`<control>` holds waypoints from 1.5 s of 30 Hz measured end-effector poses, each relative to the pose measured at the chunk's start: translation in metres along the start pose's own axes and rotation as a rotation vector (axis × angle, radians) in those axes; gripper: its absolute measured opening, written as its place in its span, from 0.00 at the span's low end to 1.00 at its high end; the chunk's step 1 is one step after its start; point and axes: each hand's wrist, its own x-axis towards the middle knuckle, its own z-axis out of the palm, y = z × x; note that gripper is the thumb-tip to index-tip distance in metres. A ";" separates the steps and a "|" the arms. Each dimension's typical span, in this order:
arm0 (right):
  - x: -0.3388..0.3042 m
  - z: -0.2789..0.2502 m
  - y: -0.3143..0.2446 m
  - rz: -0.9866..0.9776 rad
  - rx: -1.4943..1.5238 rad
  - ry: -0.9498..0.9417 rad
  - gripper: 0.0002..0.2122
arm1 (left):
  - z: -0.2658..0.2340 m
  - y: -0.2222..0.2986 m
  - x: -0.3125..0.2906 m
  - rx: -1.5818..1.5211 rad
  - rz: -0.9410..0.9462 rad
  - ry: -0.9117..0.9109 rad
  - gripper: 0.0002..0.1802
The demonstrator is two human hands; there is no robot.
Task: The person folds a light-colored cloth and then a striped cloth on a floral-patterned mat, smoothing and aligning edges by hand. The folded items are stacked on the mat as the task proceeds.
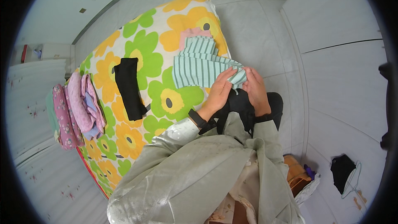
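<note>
A mint-green garment with darker green stripes (197, 67) lies partly spread on the bed, one end drawn out past the right edge toward me. My left hand (219, 89) grips that end with closed fingers. Close beside it, my right hand (256, 90) pinches the same end from the other side. Part of the cloth is hidden behind my fingers. A bit of pink cloth (189, 34) shows at the garment's far side. Black cloth (240, 104) hangs just below my hands, over my lap.
The bed has a flowered sheet (168, 102). A folded black garment (129, 87) lies left of the striped one. Folded pink clothes (78, 103) are stacked at the left edge. At lower right stand a wooden bucket (296, 172) and a black garment with a hanger (343, 172).
</note>
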 end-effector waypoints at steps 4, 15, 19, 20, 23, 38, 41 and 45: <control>0.001 -0.003 0.008 -0.021 -0.078 -0.014 0.10 | 0.003 -0.001 0.000 -0.083 -0.029 -0.046 0.20; 0.001 -0.014 0.006 -0.076 -0.048 -0.022 0.06 | -0.003 0.001 0.004 -0.031 -0.009 0.070 0.21; -0.002 -0.008 0.003 -0.008 -0.100 -0.012 0.10 | 0.002 0.004 0.006 -0.156 0.000 0.073 0.21; -0.002 -0.007 0.002 0.004 -0.098 -0.025 0.11 | 0.003 0.004 0.006 -0.172 0.001 0.069 0.21; -0.003 -0.002 0.000 0.025 -0.070 -0.055 0.14 | 0.003 0.003 0.006 -0.096 0.029 0.071 0.21; -0.009 -0.002 -0.006 -0.088 -0.126 -0.160 0.04 | -0.005 -0.006 0.002 0.011 -0.021 0.141 0.19; -0.007 -0.001 -0.005 -0.095 -0.145 -0.144 0.03 | -0.004 -0.002 0.000 0.003 -0.040 0.135 0.19; -0.007 0.002 -0.002 -0.096 -0.115 -0.135 0.04 | -0.001 -0.001 0.000 -0.038 -0.051 0.141 0.19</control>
